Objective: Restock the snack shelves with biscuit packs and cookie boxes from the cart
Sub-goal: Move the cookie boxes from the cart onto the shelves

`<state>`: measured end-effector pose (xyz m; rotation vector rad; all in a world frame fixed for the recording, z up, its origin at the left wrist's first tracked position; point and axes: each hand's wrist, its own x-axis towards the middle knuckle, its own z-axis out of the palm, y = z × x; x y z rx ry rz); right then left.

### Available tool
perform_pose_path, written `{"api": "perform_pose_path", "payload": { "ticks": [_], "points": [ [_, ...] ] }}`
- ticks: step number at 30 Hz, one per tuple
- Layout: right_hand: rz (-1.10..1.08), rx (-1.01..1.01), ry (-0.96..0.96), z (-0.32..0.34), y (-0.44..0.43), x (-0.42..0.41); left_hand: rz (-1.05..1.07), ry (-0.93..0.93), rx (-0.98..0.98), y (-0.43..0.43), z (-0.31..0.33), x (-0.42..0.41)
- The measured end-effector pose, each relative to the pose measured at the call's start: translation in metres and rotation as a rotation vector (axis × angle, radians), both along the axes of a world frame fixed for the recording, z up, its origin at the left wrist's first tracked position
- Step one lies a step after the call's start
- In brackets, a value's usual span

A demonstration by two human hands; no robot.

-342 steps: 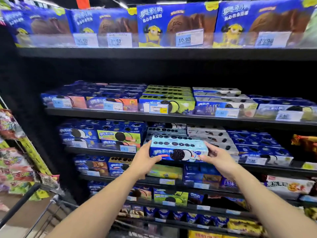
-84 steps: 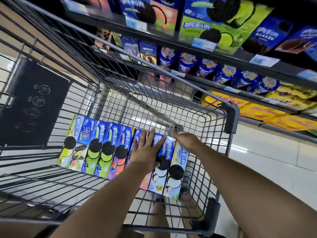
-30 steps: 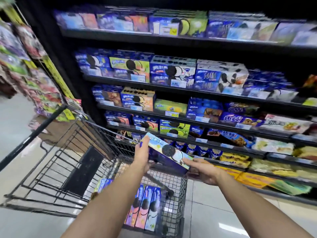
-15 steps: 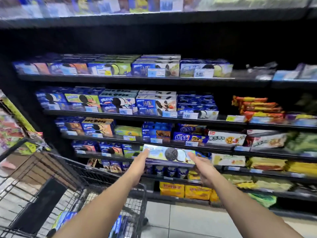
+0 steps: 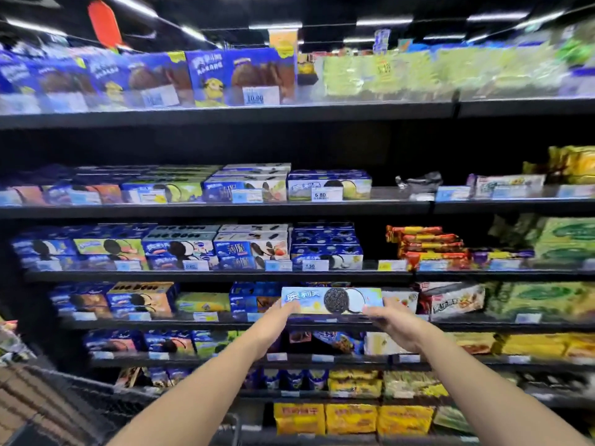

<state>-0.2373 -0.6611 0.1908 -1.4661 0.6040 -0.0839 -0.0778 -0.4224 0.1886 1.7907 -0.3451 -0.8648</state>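
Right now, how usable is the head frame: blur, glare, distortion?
Head view: motion blur smears the edges, worst on the green packs top right; the centre is sharper, with the cookie box between the left hand and right hand and the 6.80 price tag readable. Same view: the ceiling light strips blow out, no glare on the box; shelf edges bow slightly, wide-angle distortion.

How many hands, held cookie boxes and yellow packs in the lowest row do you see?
Hands: 2, left hand and right hand
Cookie box, held: 1
Yellow packs, lowest row: 3
Total: 6
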Motion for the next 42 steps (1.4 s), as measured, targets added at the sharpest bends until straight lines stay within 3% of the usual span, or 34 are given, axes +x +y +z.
{"api": "perform_pose_path", "payload": {
  "ticks": [10,17,20,24,30,33,36,42],
  "points": [
    [0.037,-0.279,-0.025,0.027,-0.049,0.016,-0.135,-0.302,-0.163,-0.032,0.031,0.035],
    [0.015,-0.329,-0.142,0.028,-0.108,0.058,-0.121,-0.738,-0.054,-0.081,0.037,0.061],
    [0.004,-0.399,-0.189,0.025,-0.124,0.076,-0.090,-0.837,-0.019,-0.100,0.035,0.074],
    [-0.010,-0.434,-0.173,0.020,-0.141,0.105,-0.101,-0.939,0.148,-0.120,0.039,0.094],
    [-0.011,-0.474,-0.104,0.015,-0.160,0.147,-0.230,-1.141,0.619,-0.143,0.050,0.135],
    [0.063,-0.589,-0.082,0.010,-0.158,0.155,-0.336,-1.280,0.874,-0.147,0.043,0.153],
    [0.080,-0.664,-0.105,0.009,-0.158,0.158,-0.364,-1.361,0.938,-0.145,0.038,0.166],
    [0.146,-0.690,-0.031,0.017,-0.156,0.166,-0.385,-1.350,0.971,-0.137,0.046,0.176]
  ]
}}
